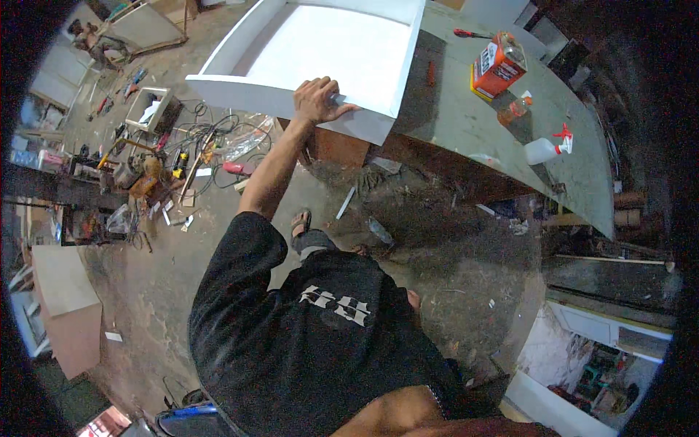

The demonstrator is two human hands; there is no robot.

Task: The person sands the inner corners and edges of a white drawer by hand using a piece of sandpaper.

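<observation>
A large white drawer (364, 120), shallow and open at the top, rests at the left end of a greenish work table. My left hand (318, 100) grips the near wall of the drawer, its fingers bent over the top edge and the thumb stretched along it to the right. Beneath that wall shows a brown wooden panel (336, 148). Of my right arm, only bare skin at the lower edge is visible. A small patch of skin beside my black shirt may belong to my right hand, but its fingers are hidden.
On the work table (459, 138) stand a red can (498, 67), an orange-tinted bottle (515, 109) and a white spray bottle (547, 149), near a screwdriver (472, 33). Tools, cables (211, 127) and scraps litter the floor at left. Another person (98, 44) sits far left.
</observation>
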